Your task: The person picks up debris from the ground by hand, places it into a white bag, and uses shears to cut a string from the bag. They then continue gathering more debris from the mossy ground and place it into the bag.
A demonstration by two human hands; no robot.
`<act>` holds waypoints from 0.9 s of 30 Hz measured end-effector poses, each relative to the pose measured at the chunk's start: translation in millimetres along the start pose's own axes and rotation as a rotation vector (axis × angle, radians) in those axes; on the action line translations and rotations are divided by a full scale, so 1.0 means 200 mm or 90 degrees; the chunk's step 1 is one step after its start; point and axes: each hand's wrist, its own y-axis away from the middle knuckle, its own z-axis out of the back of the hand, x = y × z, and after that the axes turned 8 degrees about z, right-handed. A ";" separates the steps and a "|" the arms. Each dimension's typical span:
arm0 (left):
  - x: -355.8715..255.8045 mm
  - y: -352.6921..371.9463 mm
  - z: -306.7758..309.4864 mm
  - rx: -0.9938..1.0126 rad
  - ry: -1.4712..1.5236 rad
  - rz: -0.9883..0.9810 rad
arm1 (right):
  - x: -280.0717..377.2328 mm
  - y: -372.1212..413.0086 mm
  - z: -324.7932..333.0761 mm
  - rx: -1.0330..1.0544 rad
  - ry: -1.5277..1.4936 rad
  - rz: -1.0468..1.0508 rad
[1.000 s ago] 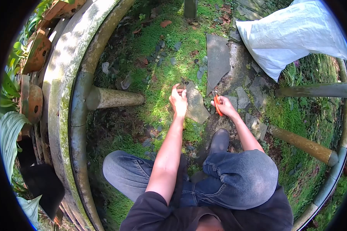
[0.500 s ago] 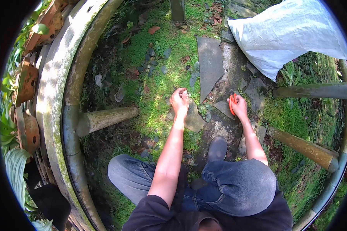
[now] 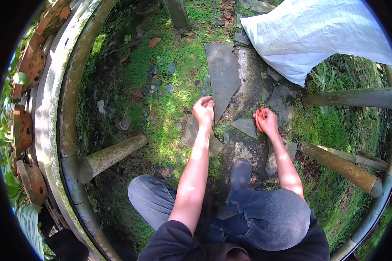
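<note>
Centre frame: left hand (image 3: 204, 109) curled shut at the tip of a flat stone (image 3: 222, 71), perhaps pinching something small. Just right: right hand (image 3: 270, 122) gripping orange-handled cutters (image 3: 258, 119), below a white sack (image 3: 318, 30).

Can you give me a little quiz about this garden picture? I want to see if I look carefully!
1. Pick one: the orange-handled tool is held in A) the person's left, B) the person's right, C) neither.
2. True or false: the white sack lies on the ground beyond the hands.
3. Fill the gap: the left hand is down beside a flat grey ____.

Key: 1. B, the right hand. 2. True. 3. stone.
</note>
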 end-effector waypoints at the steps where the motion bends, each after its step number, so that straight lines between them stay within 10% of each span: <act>1: 0.01 -0.02 -0.01 -0.003 -0.007 -0.009 | 0.00 -0.01 0.01 -0.003 -0.019 0.000; 13: -0.08 -0.35 0.08 -0.192 -0.212 -0.036 | 0.11 -0.16 -0.07 0.035 -0.025 0.010; 27: -0.08 -0.58 0.12 -0.124 -0.499 -0.181 | 0.29 -0.51 -0.18 0.078 -0.055 0.062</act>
